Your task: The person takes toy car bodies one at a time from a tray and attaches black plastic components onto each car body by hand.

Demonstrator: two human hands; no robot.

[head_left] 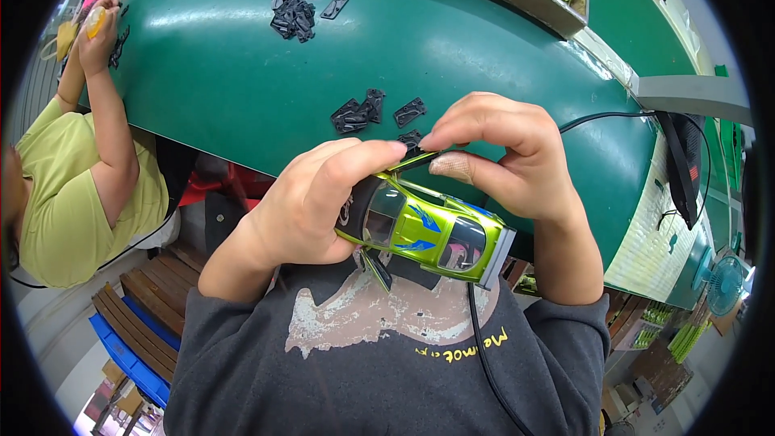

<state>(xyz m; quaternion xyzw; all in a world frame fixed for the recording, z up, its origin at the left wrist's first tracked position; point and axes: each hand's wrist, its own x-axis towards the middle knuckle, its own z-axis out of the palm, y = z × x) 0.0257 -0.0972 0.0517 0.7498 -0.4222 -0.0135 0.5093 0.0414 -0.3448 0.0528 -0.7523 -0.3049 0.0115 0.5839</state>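
Green toy car [446,228] held at centre, its 2 doors swung out. The left hand [311,202] curls its fingers around the body; the right hand [517,145] pinches the 11 o'clock door [416,161]. Assembly looks advanced; black panels [349,118] lie unfitted, farther toward 11 o'clock.

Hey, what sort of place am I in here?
Likely a toy assembly workshop: there's a lime-green toy car in front of you, piles of small black parts on the green table, and a co-worker alongside.
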